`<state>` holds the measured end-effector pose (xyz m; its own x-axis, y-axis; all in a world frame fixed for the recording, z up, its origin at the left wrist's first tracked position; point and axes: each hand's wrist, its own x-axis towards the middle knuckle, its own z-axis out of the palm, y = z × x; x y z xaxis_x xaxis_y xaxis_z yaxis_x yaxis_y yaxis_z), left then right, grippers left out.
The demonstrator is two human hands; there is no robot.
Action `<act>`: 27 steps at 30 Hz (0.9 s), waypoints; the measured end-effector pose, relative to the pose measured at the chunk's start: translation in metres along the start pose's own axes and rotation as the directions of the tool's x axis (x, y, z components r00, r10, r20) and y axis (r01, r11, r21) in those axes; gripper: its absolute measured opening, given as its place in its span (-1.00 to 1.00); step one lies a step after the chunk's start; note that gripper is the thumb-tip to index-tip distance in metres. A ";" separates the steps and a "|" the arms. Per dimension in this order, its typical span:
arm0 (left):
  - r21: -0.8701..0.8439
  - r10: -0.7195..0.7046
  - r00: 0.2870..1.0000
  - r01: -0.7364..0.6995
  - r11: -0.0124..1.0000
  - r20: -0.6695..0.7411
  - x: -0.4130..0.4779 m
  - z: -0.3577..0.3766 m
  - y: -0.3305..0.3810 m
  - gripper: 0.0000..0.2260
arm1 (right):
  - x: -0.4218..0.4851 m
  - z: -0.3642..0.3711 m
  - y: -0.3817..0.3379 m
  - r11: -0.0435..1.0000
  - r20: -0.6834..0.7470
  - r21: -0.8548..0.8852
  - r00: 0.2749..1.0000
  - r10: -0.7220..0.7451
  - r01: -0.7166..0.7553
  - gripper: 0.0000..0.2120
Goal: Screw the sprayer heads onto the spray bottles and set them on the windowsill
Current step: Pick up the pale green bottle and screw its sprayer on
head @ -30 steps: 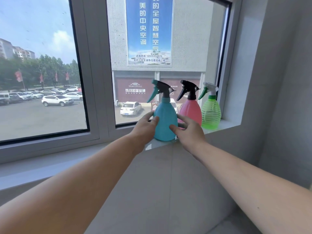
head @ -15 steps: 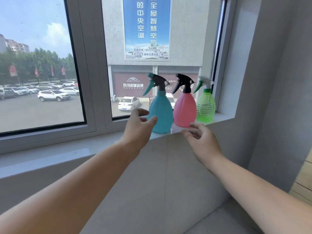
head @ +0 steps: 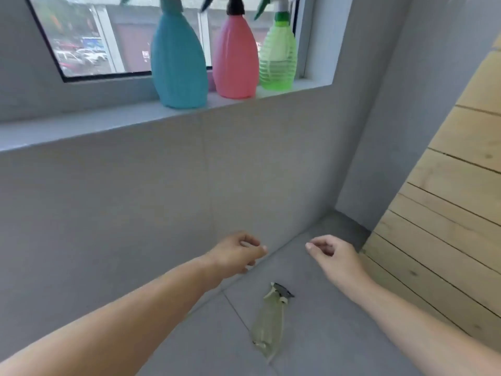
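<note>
Hands: left (head: pixel 238 252) half-curled, empty | right (head: pixel 334 255) half-curled, empty

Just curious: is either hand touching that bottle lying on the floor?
Apart. The head view shows grey floor between the clear spray bottle and both hands.

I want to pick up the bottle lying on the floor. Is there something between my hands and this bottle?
Nothing visible. The clear bottle lies on bare floor tiles below both empty hands, left hand and right hand.
</note>
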<state>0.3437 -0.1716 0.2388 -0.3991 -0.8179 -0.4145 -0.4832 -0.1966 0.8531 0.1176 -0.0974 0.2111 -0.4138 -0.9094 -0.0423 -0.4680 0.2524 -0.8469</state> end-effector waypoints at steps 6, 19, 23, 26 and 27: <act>0.134 -0.281 0.953 0.266 0.955 0.109 0.058 0.053 -0.080 -0.64 | 0.011 0.034 0.097 0.975 0.137 -0.092 0.967 0.213 -0.202 -0.79; 0.431 -0.439 0.895 0.365 0.826 0.084 0.152 0.114 -0.196 -0.10 | 0.078 0.156 0.229 0.870 0.201 -0.116 0.846 0.493 -0.479 -0.44; 0.499 -0.478 0.872 0.369 0.784 0.106 0.162 0.120 -0.211 -0.18 | 0.100 0.176 0.239 0.870 0.173 -0.181 0.856 0.488 -0.459 -0.53; 0.375 -0.512 0.846 0.431 0.820 0.147 0.163 0.124 -0.222 -0.42 | 0.106 0.179 0.239 0.860 0.161 -0.236 0.854 0.494 -0.453 -0.59; 0.332 -0.519 0.839 0.450 0.829 0.160 0.163 0.125 -0.224 -0.51 | 0.106 0.180 0.238 0.859 0.163 -0.250 0.855 0.492 -0.447 -0.59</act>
<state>0.2893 -0.1933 -0.0597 -0.2090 -0.4979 -0.8417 -0.8388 -0.3513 0.4160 0.1023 -0.1931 -0.0904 -0.4567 -0.7073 -0.5396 -0.4125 0.7057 -0.5760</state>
